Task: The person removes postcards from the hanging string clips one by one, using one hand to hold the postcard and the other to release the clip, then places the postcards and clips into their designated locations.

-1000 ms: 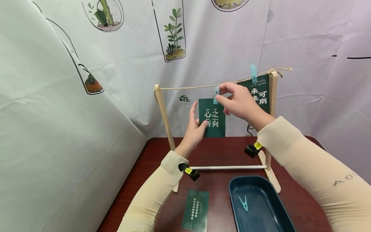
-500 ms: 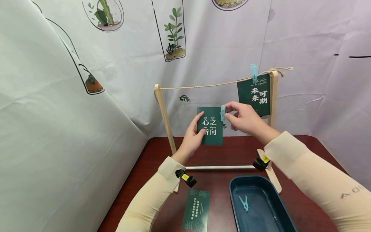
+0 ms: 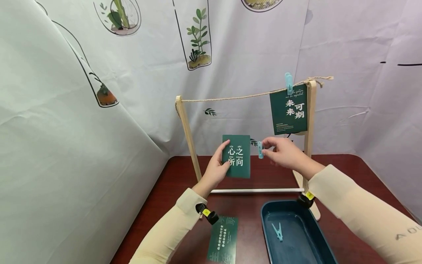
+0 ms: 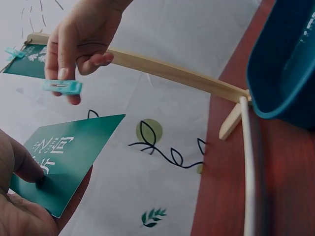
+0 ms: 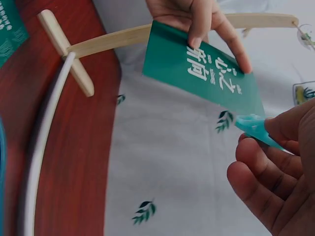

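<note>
A green card with white Chinese characters (image 3: 240, 156) is held up by my left hand (image 3: 214, 168), its thumb on the front and other fingers behind. To the right of the card, my right hand (image 3: 283, 152) pinches a light blue clothespin (image 3: 260, 150) between thumb and fingertips. In the head view a narrow gap separates clothespin and card. Above, a twine line (image 3: 227, 98) runs between the posts of a wooden stand (image 3: 188, 135). Another green card (image 3: 287, 121) hangs at its right end, held by a blue clothespin (image 3: 288, 83).
On the dark red table (image 3: 250, 207) lies a further green card (image 3: 222, 238). Beside it stands a blue tray (image 3: 263, 227) with one loose clothespin (image 3: 277, 232) inside. The stand's white crossbar (image 3: 257, 190) spans low behind them. A printed cloth (image 3: 244, 55) hangs at the back.
Both hands have come down from the line, with the card and the clothespin. The clothespin, earlier at the card's upper edge, is now apart from it to the right.
</note>
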The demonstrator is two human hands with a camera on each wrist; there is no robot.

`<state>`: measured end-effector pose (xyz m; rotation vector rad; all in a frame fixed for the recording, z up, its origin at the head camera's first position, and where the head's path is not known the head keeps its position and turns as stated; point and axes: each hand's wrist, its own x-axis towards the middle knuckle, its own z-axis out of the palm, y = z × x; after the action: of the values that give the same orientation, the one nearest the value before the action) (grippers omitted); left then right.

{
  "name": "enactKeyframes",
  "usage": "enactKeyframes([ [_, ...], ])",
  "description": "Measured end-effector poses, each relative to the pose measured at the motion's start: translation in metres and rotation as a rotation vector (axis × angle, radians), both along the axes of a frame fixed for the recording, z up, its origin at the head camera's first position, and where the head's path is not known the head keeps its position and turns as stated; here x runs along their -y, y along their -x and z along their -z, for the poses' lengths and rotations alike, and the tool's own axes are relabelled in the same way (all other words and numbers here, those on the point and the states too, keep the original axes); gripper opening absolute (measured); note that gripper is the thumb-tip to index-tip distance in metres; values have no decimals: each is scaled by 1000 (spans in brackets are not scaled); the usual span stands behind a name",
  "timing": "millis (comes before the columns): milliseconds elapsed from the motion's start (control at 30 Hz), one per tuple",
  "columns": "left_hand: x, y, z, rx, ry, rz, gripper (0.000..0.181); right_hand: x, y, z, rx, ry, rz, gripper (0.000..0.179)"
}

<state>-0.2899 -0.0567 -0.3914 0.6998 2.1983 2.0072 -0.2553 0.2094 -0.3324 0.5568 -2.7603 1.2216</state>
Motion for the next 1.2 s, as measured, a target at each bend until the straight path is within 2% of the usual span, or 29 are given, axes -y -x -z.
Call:
enactKeyframes([
  [200,8,-6,17,52,42,-6,74,-10,-1,26,81,-52,-42,13],
  [367,14,-11,32,82,141,-49,62,-18,-5,46,150,-92,-79,6],
  [467,20,-15,40,127,168,-38,58,-22,-9,59,192,-112,-98,3],
  [600,29,-17,50,207,139,58,58,-27,-15,76,258,-148,-109,4],
  [700,37,-17,56,254,165,126,57,-30,-21,86,279,-187,-118,8],
  [800,44,-17,60,287,204,185,56,-31,-26,93,294,-210,-161,13],
  [933,52,-19,64,294,264,236,55,-31,-36,99,361,-211,-206,19],
  [1200,63,-22,74,334,394,311,49,-28,-51,116,427,-278,-172,24],
])
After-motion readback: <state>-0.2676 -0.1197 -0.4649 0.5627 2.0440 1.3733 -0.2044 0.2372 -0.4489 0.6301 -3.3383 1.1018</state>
